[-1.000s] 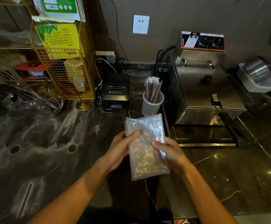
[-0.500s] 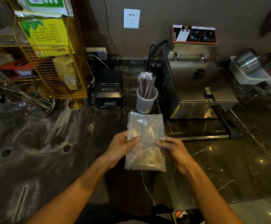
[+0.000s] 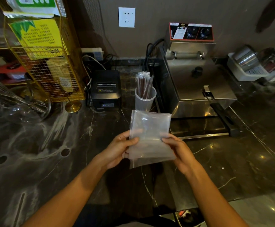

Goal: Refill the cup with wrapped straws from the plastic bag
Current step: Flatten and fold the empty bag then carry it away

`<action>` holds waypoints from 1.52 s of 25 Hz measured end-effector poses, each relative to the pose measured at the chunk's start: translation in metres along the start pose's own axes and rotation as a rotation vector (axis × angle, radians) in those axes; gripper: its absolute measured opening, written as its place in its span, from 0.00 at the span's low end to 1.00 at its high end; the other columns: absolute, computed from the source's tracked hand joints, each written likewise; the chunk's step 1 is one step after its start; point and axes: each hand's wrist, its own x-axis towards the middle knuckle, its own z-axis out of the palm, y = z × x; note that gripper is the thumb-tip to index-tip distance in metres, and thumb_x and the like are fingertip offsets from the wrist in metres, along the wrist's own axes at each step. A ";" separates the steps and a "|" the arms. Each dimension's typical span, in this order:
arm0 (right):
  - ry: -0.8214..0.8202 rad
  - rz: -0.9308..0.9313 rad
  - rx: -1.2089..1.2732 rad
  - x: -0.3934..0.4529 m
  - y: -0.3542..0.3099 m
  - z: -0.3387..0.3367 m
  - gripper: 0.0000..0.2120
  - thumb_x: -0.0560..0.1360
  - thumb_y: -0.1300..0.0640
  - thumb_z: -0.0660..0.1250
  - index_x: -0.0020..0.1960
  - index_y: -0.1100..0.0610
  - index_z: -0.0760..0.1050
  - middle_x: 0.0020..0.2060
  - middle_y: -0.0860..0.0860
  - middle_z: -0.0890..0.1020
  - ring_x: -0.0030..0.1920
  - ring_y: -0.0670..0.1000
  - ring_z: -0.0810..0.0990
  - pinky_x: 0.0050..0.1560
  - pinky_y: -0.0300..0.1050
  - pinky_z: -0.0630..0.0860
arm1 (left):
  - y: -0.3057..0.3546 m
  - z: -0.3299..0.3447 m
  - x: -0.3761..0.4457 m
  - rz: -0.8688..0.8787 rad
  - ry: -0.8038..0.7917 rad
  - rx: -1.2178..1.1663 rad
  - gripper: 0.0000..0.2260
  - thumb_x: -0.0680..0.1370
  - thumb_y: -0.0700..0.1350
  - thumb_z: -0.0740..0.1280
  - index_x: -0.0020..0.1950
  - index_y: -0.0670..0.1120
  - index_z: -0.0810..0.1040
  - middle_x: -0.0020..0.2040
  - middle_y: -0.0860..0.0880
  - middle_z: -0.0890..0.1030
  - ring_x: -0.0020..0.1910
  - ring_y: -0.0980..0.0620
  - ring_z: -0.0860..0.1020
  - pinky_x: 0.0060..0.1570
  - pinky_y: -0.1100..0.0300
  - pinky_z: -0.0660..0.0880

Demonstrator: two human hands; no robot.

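Note:
A clear plastic bag (image 3: 149,128) is held flat above the dark marble counter, blurred and looking limp. My left hand (image 3: 117,151) grips its left edge and my right hand (image 3: 181,153) grips its right edge. I cannot make out straws inside it. Just beyond the bag stands a translucent cup (image 3: 145,99) with several dark wrapped straws (image 3: 144,83) upright in it, beside the fryer.
A steel fryer (image 3: 197,82) sits right of the cup, its black handle (image 3: 221,115) pointing toward me. A black receipt printer (image 3: 105,90) is left of the cup. A yellow wire rack (image 3: 51,63) and a glass bowl with whisk (image 3: 15,107) stand far left.
The bag has been flattened and lifted slightly, going from crinkled and bulky to smooth and limp. Both hands have kept their grip on its sides.

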 end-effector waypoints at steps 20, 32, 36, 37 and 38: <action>-0.079 -0.181 -0.535 0.000 -0.012 -0.006 0.18 0.79 0.68 0.62 0.35 0.55 0.82 0.47 0.55 0.82 0.45 0.54 0.80 0.35 0.42 0.75 | 0.006 -0.009 -0.004 -0.056 0.011 -0.077 0.18 0.83 0.54 0.56 0.64 0.47 0.78 0.63 0.40 0.81 0.58 0.38 0.83 0.56 0.43 0.80; -0.189 -0.179 -0.917 -0.001 -0.051 -0.024 0.12 0.82 0.51 0.66 0.64 0.43 0.81 0.56 0.45 0.84 0.53 0.42 0.83 0.51 0.39 0.79 | 0.020 -0.004 0.008 0.254 0.065 0.615 0.09 0.84 0.41 0.64 0.61 0.46 0.81 0.54 0.46 0.86 0.53 0.50 0.86 0.51 0.52 0.85; -0.273 -0.280 -1.156 0.007 -0.043 -0.003 0.09 0.80 0.50 0.69 0.57 0.51 0.83 0.50 0.48 0.86 0.50 0.45 0.85 0.55 0.49 0.83 | 0.023 0.005 0.013 0.299 0.082 0.698 0.08 0.84 0.44 0.64 0.60 0.52 0.80 0.54 0.49 0.85 0.53 0.54 0.86 0.53 0.52 0.84; -0.264 -0.287 -1.172 0.008 -0.043 -0.002 0.09 0.80 0.49 0.69 0.55 0.52 0.84 0.48 0.49 0.86 0.49 0.45 0.85 0.55 0.51 0.83 | 0.024 0.005 0.014 0.305 0.085 0.702 0.09 0.84 0.44 0.64 0.61 0.53 0.80 0.54 0.49 0.85 0.53 0.55 0.86 0.53 0.51 0.84; -0.245 -0.281 -1.187 0.009 -0.044 -0.001 0.08 0.80 0.49 0.69 0.53 0.51 0.84 0.47 0.49 0.86 0.49 0.45 0.85 0.55 0.53 0.83 | 0.026 0.005 0.014 0.300 0.078 0.695 0.09 0.83 0.44 0.65 0.62 0.54 0.80 0.55 0.50 0.85 0.54 0.55 0.86 0.54 0.51 0.84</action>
